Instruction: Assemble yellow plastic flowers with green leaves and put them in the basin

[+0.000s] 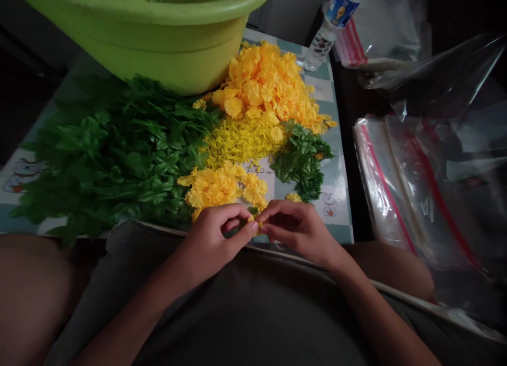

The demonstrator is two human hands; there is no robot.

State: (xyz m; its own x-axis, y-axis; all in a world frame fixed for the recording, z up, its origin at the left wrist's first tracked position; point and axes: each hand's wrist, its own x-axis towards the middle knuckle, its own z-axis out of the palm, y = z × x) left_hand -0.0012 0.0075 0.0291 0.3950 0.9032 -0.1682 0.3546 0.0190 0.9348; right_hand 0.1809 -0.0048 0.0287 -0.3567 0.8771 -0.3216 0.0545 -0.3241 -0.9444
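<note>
My left hand [224, 230] and my right hand [297, 230] meet at the table's near edge, both closed in a pinch. Between their fingertips is a small yellow artificial flower piece [259, 224]; its exact shape is mostly hidden by the fingers. Just beyond lies a small heap of yellow artificial flowers [216, 186]. Behind that are thin yellow flower centres [241, 139] and a taller mound of orange-yellow flower heads [269, 83]. Green artificial leaves [138, 149] spread widely on the left. A smaller bunch of green leaves [303, 152] sits at the right.
A large green plastic tub [170, 44] stands at the back of the checked table [336, 170]. Near the back right corner is a water bottle [327, 33]. Clear zip bags with red strips [415, 181] lie right of the table, with more bags [380, 36] behind.
</note>
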